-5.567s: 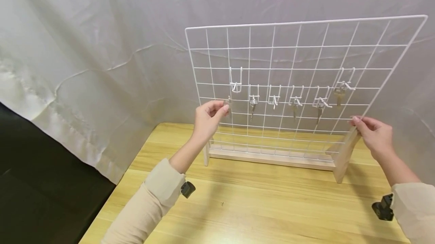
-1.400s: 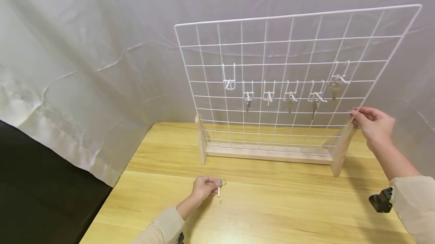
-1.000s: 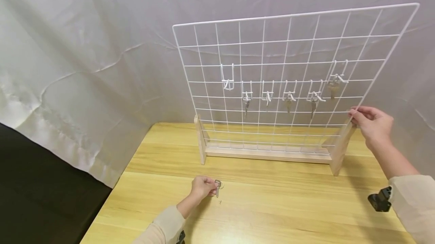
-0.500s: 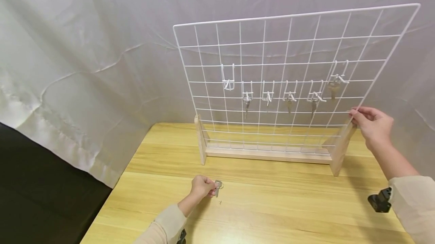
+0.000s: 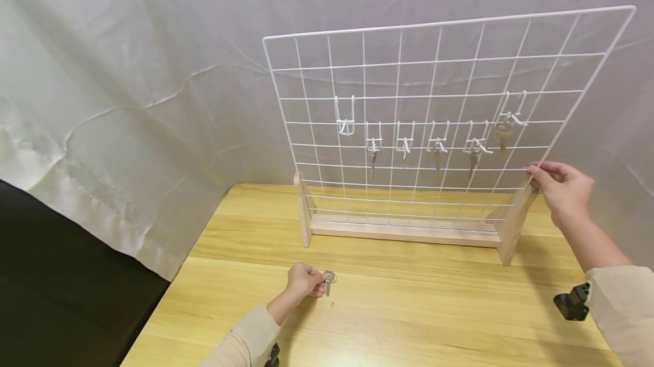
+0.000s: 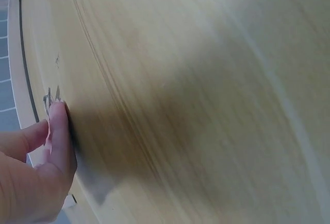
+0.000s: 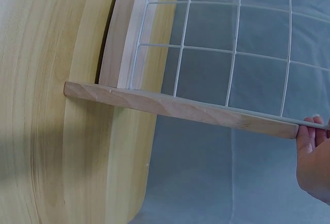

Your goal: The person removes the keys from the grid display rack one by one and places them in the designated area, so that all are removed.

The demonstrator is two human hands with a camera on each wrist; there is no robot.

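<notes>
Low over the table, my left hand (image 5: 302,280) pinches a silver key (image 5: 328,285) between thumb and fingers, and a thin ring hangs from its head. In the left wrist view the hand (image 6: 46,167) partly covers the key. My right hand (image 5: 568,192) grips the right edge of a white wire grid (image 5: 401,27), just above the stand's wooden side piece (image 5: 515,228). The leftmost hook (image 5: 346,126) bears no key. Several other hooks carry keys, among them one key (image 5: 373,162) and a brassy key (image 5: 504,135); the third hook's load (image 5: 405,151) is unclear.
The stand's wooden crossbar (image 5: 403,232) runs along the grid's foot, and its left side piece (image 5: 302,211) stands upright. A small mark or scrap (image 5: 332,303) shows on the wooden table (image 5: 398,321). A pale curtain (image 5: 194,128) hangs behind and to the left.
My left hand has come down from the grid's lower left to just above the table, still pinching the key. Over the last second it barely moves. My right hand keeps its hold.
</notes>
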